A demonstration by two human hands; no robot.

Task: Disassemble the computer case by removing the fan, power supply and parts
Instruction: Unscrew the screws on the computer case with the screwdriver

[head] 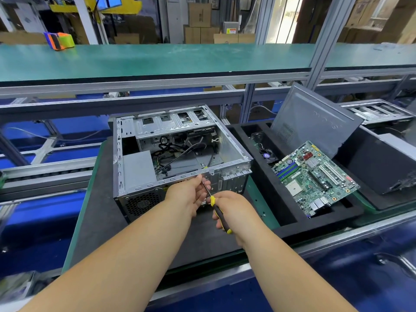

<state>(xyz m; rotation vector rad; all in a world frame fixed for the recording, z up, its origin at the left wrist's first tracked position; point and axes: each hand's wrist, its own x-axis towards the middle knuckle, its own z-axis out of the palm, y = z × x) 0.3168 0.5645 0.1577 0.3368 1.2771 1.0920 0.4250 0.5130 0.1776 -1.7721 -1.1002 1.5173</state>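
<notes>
Open computer case (180,152) on desk (99,221), right hand (234,210) gripping screwdriver (217,209), left hand (189,194) pinching its shaft, motherboard (315,176) beside

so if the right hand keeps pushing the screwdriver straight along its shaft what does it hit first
Most likely the rear panel of the computer case, where the screwdriver tip sits by the left hand; the right hand aims there, though depth is unclear.

case (180,154) open-topped — cables (177,154) crowd inside
</notes>
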